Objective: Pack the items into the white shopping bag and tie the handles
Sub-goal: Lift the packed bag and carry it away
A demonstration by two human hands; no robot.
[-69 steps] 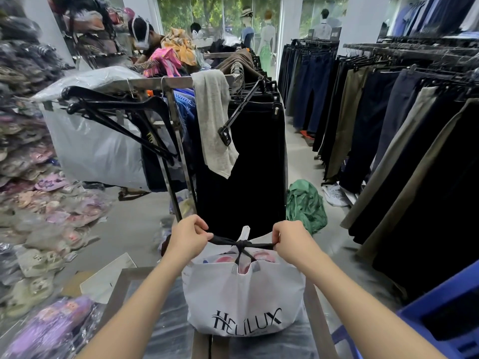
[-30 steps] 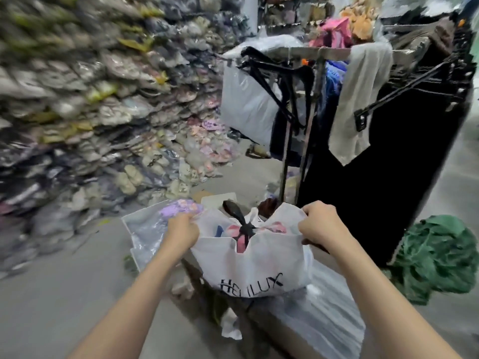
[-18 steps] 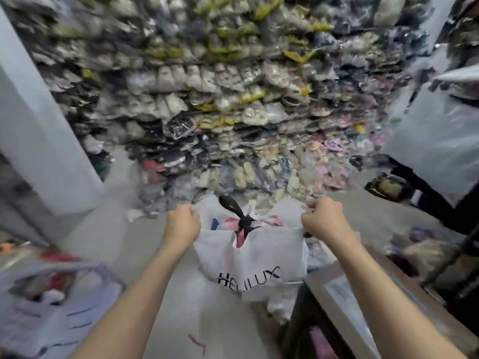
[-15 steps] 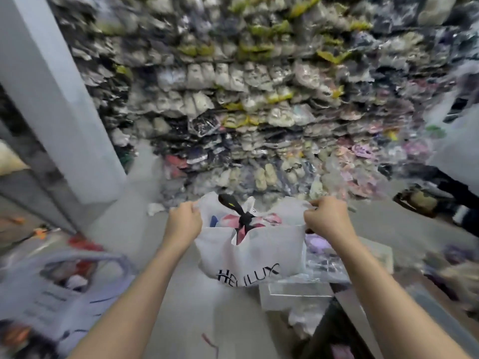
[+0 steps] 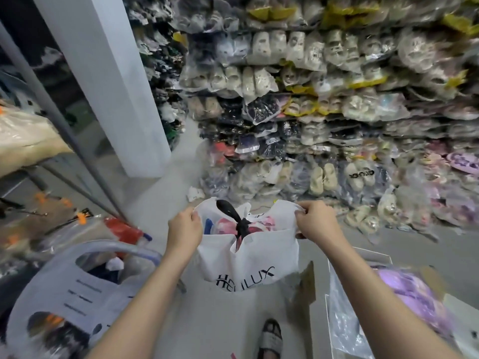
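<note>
The white shopping bag [image 5: 246, 257] with black lettering hangs in the air in front of me, above the floor. My left hand [image 5: 184, 226] grips its upper left corner and my right hand [image 5: 315, 224] grips its upper right corner. The black handles [image 5: 239, 225] are tied in a knot at the middle of the opening, one loop sticking up. Pink and blue items [image 5: 259, 224] show inside the bag under the knot.
A wall of shoes packed in plastic [image 5: 324, 112] stands ahead. A white pillar [image 5: 111, 81] rises at the left. A grey plastic basket [image 5: 70, 294] is at lower left, a box with purple packed goods [image 5: 404, 294] at lower right. My sandalled foot [image 5: 270, 338] is below.
I have turned left, away from the clothes rack and table. The bag has been lifted off the table and is now held by its top corners over the floor, knot tied.
</note>
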